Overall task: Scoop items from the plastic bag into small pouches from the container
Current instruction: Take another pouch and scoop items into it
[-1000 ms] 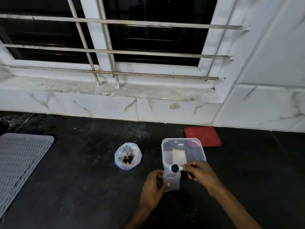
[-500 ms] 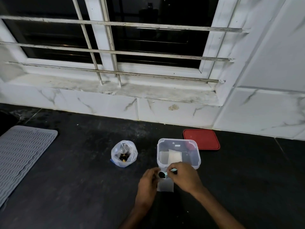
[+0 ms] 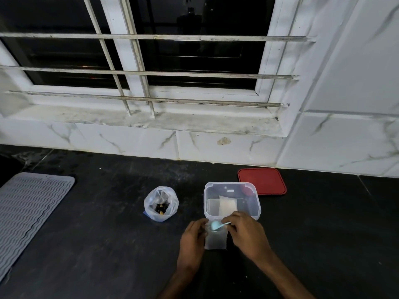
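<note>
Dark stone counter (image 3: 108,244) fills the lower half of the frame, beneath a white marble-tiled wall and a barred window. At lower centre the left hand (image 3: 192,238) pinches the left edge of a small translucent pouch (image 3: 216,240). It holds the pouch upright, mouth up, just in front of the clear container (image 3: 254,201), where more pouches (image 3: 227,205) lie. The right hand (image 3: 248,234) has its fingers curled round the handle of a little pale-blue spoon (image 3: 215,225).

A second ago the spoon's bowl looked dark and loaded, held level above the pouch. Now it sits at the pouch mouth and shows only pale blue, so the load has most likely been tipped in, though the pouch's contents are too dim to make out.

The plastic bag (image 3: 161,203) stands open left of the container, well apart from both hands, with dark items inside. One scoop seems delivered; what follows is probably another trip to the bag, or setting this pouch aside.
</note>
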A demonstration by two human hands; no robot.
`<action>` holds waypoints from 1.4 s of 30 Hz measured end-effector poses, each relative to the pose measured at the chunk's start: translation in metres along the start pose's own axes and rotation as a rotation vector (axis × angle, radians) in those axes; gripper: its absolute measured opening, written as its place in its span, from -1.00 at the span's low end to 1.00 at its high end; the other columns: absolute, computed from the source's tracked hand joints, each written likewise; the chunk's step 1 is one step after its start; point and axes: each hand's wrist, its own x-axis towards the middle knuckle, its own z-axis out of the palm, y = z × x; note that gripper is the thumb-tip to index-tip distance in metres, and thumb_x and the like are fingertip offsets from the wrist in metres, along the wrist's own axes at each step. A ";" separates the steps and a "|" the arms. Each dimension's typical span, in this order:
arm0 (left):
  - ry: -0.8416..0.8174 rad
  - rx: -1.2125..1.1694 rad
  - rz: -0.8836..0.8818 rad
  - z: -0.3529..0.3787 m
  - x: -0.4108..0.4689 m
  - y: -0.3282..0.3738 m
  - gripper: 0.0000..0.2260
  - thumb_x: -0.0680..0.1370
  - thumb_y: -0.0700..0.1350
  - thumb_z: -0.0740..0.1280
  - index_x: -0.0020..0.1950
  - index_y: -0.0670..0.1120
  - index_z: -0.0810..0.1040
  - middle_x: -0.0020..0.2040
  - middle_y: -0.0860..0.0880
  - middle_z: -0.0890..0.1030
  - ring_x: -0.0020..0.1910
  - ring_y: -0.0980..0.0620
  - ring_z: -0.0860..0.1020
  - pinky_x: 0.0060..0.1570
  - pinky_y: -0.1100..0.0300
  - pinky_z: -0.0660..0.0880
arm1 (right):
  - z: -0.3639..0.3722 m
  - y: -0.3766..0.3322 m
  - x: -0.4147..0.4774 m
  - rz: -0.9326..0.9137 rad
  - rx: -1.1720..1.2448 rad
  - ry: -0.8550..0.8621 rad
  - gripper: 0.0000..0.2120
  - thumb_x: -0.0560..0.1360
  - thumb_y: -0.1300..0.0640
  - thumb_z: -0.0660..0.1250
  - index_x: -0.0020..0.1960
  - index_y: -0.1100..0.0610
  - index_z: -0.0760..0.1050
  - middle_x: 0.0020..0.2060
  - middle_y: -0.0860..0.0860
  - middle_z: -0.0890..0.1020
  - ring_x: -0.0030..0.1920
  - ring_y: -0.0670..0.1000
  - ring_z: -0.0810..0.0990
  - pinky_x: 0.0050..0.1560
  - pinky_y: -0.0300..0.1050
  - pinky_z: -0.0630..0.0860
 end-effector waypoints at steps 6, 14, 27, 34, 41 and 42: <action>-0.035 -0.060 -0.009 -0.004 0.000 -0.002 -0.61 0.51 -0.36 0.30 0.23 0.03 0.57 0.12 0.16 0.57 0.07 0.25 0.59 0.09 0.28 0.56 | 0.000 0.010 -0.005 0.214 0.338 0.052 -0.88 0.50 0.11 0.44 0.00 -0.07 0.67 -0.08 -0.23 0.68 -0.02 -0.24 0.61 0.08 -0.27 0.56; 0.249 -0.116 -0.010 -0.056 0.008 -0.013 -0.78 0.57 -0.16 0.34 0.13 0.14 0.51 0.05 0.18 0.59 0.03 0.22 0.58 0.02 0.28 0.53 | -0.015 -0.022 -0.001 0.309 0.672 0.095 -0.86 0.52 0.22 0.39 -0.07 0.00 0.65 -0.23 -0.12 0.72 -0.13 -0.22 0.66 -0.05 -0.27 0.55; 0.158 -0.102 -0.608 -0.113 0.058 -0.084 -0.56 0.50 0.18 0.39 0.14 -0.11 0.41 0.02 -0.04 0.56 0.04 -0.07 0.59 -0.03 0.09 0.51 | 0.100 -0.130 0.109 0.138 0.073 -0.030 -0.79 0.54 -0.03 0.25 0.12 -0.06 0.58 -0.02 -0.06 0.69 -0.03 -0.03 0.66 0.00 -0.06 0.60; 0.220 -0.302 -0.584 -0.104 0.079 -0.107 -0.84 0.51 -0.05 0.43 -0.04 -0.10 0.54 -0.10 -0.13 0.67 -0.08 -0.10 0.65 0.00 -0.12 0.60 | 0.123 -0.126 0.120 0.163 -0.035 -0.086 -0.79 0.60 -0.02 0.23 0.15 0.00 0.57 0.02 -0.03 0.67 0.02 -0.03 0.65 0.03 -0.12 0.58; 0.168 -0.563 -0.524 -0.102 0.084 -0.100 -0.95 0.56 -0.28 0.34 0.01 -0.24 0.53 -0.09 -0.20 0.67 -0.07 -0.18 0.68 -0.02 -0.14 0.63 | 0.126 -0.127 0.120 0.354 0.280 -0.120 -0.70 0.54 0.12 0.27 -0.38 -0.01 0.52 -0.44 -0.09 0.59 -0.38 -0.18 0.54 -0.25 -0.27 0.46; 0.146 -0.591 -0.526 -0.104 0.082 -0.097 -0.93 0.58 -0.29 0.32 0.04 -0.26 0.51 -0.08 -0.20 0.66 -0.07 -0.16 0.67 -0.05 -0.09 0.64 | 0.126 -0.125 0.120 0.395 0.329 -0.137 -0.66 0.52 0.13 0.27 -0.43 -0.01 0.49 -0.50 -0.09 0.56 -0.44 -0.18 0.51 -0.28 -0.26 0.43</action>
